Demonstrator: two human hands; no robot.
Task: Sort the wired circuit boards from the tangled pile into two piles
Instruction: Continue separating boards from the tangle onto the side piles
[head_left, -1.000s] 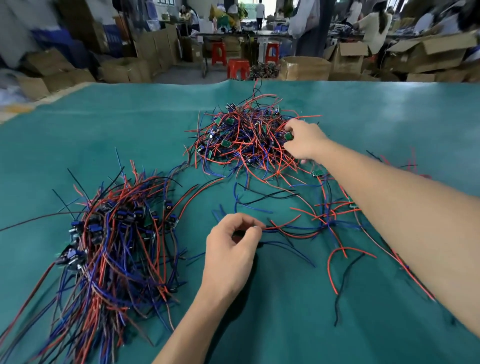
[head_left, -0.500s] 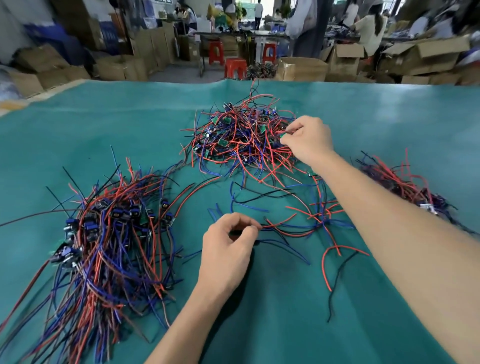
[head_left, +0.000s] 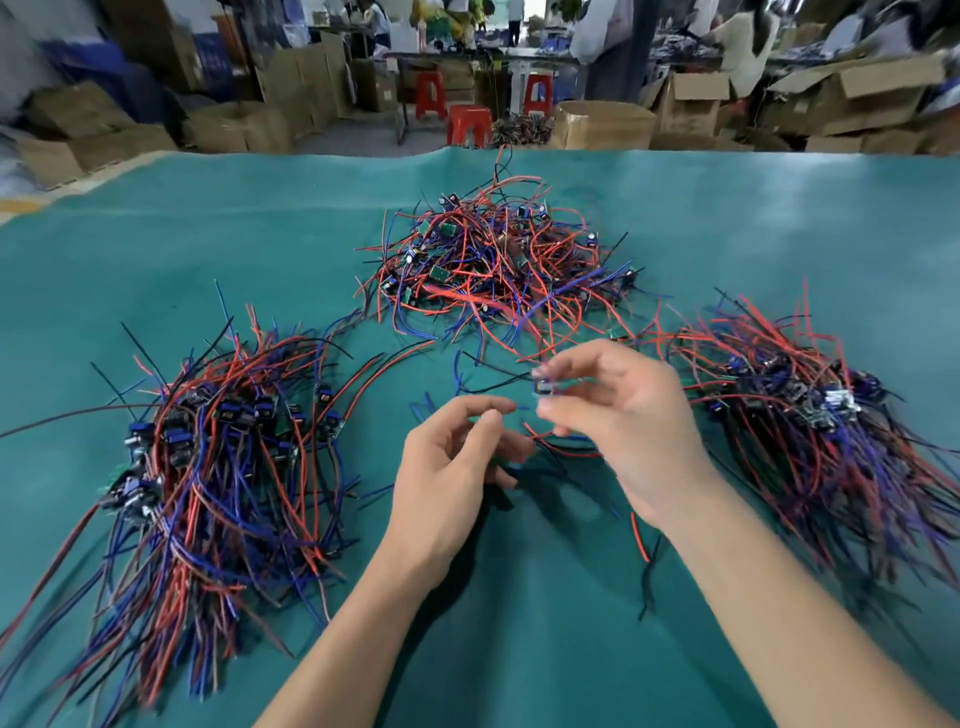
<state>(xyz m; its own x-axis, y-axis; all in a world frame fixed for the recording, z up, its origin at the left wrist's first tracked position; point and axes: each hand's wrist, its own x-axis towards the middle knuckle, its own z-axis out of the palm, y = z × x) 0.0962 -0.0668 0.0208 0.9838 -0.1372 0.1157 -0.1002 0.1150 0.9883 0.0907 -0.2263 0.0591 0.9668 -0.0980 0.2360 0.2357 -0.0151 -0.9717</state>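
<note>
- The right hand (head_left: 631, 415) was raised over the middle of the green table cover (head_left: 208, 249), thumb and fingertips pinching a small wired circuit board (head_left: 545, 385) — blurred, its details unreadable.
- Red, blue and black leads (head_left: 569, 451) trailed from under that hand down toward the cover.
- The left hand (head_left: 449, 467) was just beside it on the near left, fingers curled with thumb and forefinger nearly meeting; whether they pinched a wire could not be told.
- The tangled pile (head_left: 493, 260) lay at the far centre, well apart from both hands.
- One sorted pile (head_left: 208, 452) spread at the near left — another sorted pile (head_left: 826, 415) at the right.
- Cardboard boxes (head_left: 602, 124) and red stools (head_left: 467, 124) stood beyond the far edge.
</note>
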